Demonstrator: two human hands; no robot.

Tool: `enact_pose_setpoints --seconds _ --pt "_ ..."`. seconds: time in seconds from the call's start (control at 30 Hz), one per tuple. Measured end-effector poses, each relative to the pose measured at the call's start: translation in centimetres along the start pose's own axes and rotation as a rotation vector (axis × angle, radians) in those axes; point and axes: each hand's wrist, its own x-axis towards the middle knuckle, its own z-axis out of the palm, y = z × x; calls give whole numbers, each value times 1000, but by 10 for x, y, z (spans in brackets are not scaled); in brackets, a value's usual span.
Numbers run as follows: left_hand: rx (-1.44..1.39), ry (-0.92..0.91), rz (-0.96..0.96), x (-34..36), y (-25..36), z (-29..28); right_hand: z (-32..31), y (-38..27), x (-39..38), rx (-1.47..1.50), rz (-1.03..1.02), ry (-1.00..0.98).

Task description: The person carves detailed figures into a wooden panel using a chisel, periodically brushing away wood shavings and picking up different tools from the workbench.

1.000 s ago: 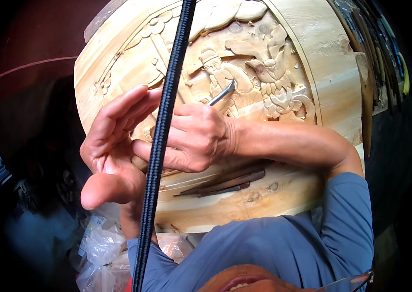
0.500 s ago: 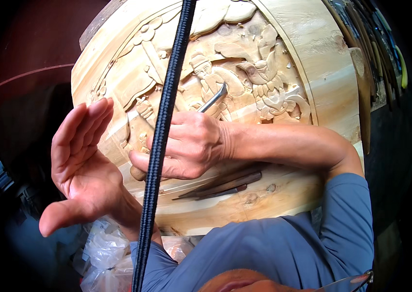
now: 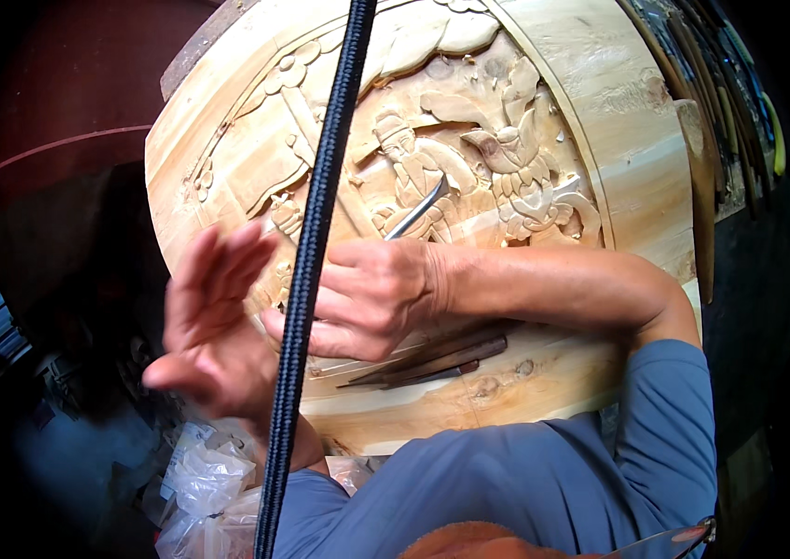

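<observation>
A round pale wooden panel [image 3: 642,177] lies in front of me, carved in relief. My right hand [image 3: 371,298] is closed around a gouge [image 3: 418,208], whose steel shaft slants up and right from the fist. Its tip meets the carved robed figure [image 3: 411,168] near the panel's middle; the handle is hidden. To the left of that fist, my left hand [image 3: 222,331] is raised with the palm turned toward it. Its fingers are stretched out and the thumb stands apart, a little blurred. It holds nothing.
Two dark-handled carving tools [image 3: 446,361] lie on the panel's near part, below my right wrist. Many more tools [image 3: 707,102] are laid out at the far right. A black braided cord [image 3: 316,205] crosses the view. Clear plastic bags [image 3: 213,484] sit at the lower left.
My left hand has swung to the right, closer to the right fist. The panel, gouge and right hand appear slightly lower and further right in the view; the right hand keeps its grip.
</observation>
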Motion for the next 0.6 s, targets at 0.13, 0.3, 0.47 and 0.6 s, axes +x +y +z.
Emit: enact_pose_setpoints --seconds 0.13,0.3,0.47,0.6 --pt "-99 -7 -470 -33 -25 8 14 2 -2 3 20 89" --pt "-131 43 -547 -46 -26 17 17 -6 -8 95 -19 76" --pt "-124 32 -549 -46 -24 23 15 -7 -8 91 -22 78" --pt "-106 19 -552 -45 -25 21 12 -5 -6 92 -17 78"
